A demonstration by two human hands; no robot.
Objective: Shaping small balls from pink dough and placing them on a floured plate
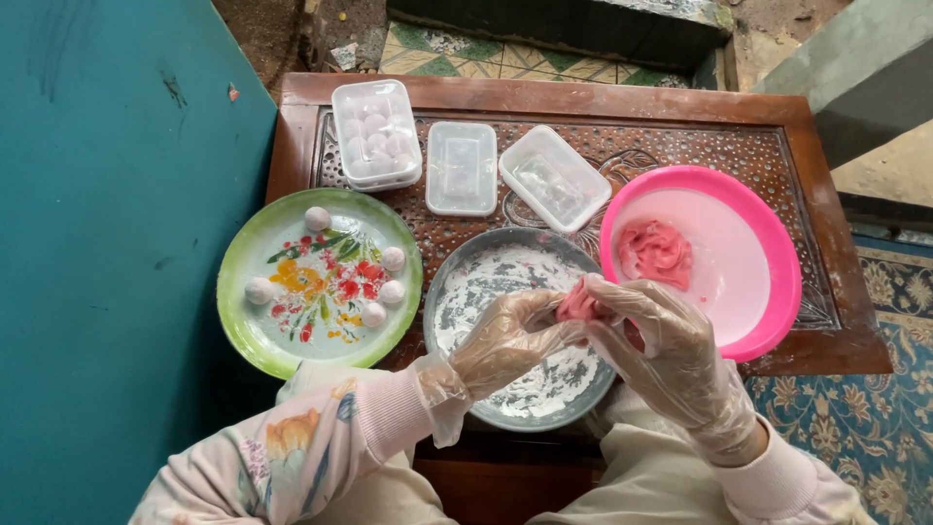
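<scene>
Head view: left hand point(505, 340) and right hand point(671, 350), both gloved, fingers curled, pinching pink dough piece point(578, 303) above floured grey plate point(515, 326). Risk: sticky dough tearing, dropping onto plate. Pink bowl point(768, 253) right of plate.

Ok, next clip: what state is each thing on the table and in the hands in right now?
Left hand: gloved, pinching the pink dough piece.
Right hand: gloved, cupped around the same piece.
Pink dough piece: held between both hands above the grey plate.
Grey plate: dusted with white flour.
Pink bowl: open, a dough lump inside.
Floral plate: holds five white balls.
Left container: lidded, full of balls.
Middle container: closed; contents unclear.
Right container: closed; contents unclear.
</scene>
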